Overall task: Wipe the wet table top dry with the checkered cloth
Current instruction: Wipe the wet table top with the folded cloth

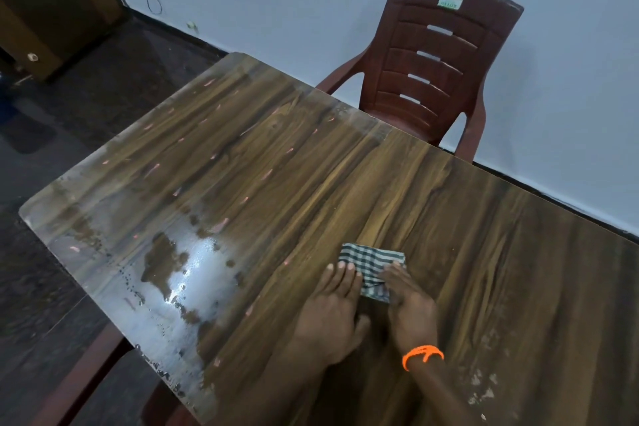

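Wood-grain laminate covers the worktop [449,218], and a wide film of water [193,273] shines on the part toward its left edge, with smaller drops further along that side. Our checkered cloth [371,261], folded into a small pad, lies near the near edge, about in the middle of the length, on the part that looks dry. Our left hand [332,315] rests flat with its fingers [340,275] straight and close together, the tips on the left border of the cloth. Our right hand [411,308], with an orange band [422,355] on the wrist, presses on the near right corner of the cloth; its fingers seem lightly bent over a fold, but we cannot tell whether they really pinch it.

We judge that the wiping is only partly done, because the big wet patch is not yet touched. To do this step well, we should keep the pad flat under both palms and push it in long, overlapping strokes from the dry part toward the left edge, so the water is not spread back. When one face is soaked, we should turn the pad to a dry face. Near the left edge we should slow down, otherwise water may run to the floor. A brown plastic chair [439,62] stands behind the far edge and does not disturb us.
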Action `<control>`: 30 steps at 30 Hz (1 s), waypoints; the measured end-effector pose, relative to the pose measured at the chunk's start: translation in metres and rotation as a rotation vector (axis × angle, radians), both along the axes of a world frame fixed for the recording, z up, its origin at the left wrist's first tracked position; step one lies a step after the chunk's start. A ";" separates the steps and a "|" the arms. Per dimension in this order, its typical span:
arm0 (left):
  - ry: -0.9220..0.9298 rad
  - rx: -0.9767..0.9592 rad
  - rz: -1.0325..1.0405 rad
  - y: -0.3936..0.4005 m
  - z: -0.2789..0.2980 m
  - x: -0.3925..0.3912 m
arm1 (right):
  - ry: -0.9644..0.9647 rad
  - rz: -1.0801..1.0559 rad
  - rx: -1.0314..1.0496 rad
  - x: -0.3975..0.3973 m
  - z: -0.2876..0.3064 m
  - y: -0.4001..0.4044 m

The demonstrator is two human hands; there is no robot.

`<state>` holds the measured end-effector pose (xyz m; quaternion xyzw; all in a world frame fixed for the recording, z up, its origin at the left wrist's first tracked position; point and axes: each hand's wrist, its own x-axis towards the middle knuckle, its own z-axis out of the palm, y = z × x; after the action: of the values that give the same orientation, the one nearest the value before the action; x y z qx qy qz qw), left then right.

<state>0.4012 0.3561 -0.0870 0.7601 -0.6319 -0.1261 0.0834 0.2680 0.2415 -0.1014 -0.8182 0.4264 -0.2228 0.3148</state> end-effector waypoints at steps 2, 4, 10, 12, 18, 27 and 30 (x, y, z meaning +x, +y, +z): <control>-0.018 0.003 0.026 -0.018 -0.001 0.004 | -0.004 -0.059 -0.002 0.009 0.001 -0.011; -0.059 -0.006 0.045 -0.027 -0.001 0.016 | -0.003 -0.077 -0.021 0.027 0.000 -0.021; -0.059 -0.038 0.155 0.001 -0.008 0.070 | 0.035 0.118 -0.008 0.091 -0.008 -0.013; -0.025 -0.057 0.216 0.027 -0.015 0.075 | 0.045 0.163 0.020 0.101 -0.007 0.007; 0.023 -0.065 0.278 0.091 -0.021 0.031 | -0.028 0.216 0.016 0.059 -0.001 0.072; 0.010 -0.024 0.158 0.047 -0.001 0.009 | 0.024 0.009 -0.025 0.028 0.004 0.043; 0.011 -0.032 0.165 0.043 0.001 0.033 | 0.024 0.027 -0.033 0.053 0.004 0.039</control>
<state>0.4339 0.3990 -0.0855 0.8076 -0.5685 -0.1127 0.1092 0.3213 0.2800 -0.0975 -0.8317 0.4150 -0.2158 0.2990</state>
